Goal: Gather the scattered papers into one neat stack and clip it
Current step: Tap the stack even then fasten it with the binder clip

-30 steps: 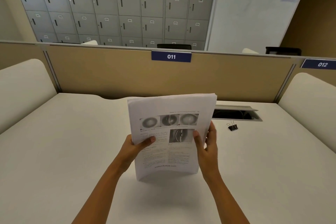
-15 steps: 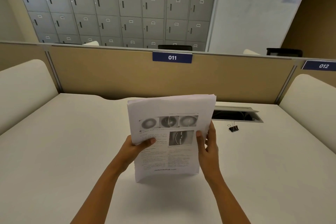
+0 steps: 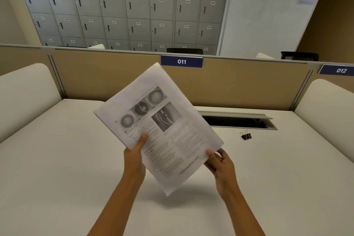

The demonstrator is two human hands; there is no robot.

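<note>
The left hand (image 3: 134,157) pinches the stack of papers (image 3: 162,130) at its left edge, thumb on the printed face. The right hand (image 3: 220,163) clamps the lower right corner, thumb in front, fingers behind. The stack hangs tilted above the counter (image 3: 57,159), one corner pointing down (two small pinches carry everything), so a slack grip could let inner sheets slide and fan out. Beyond the right hand lies the binder clip (image 3: 246,136), near the open cable slot (image 3: 235,121); a careless reach might knock it in.
</note>
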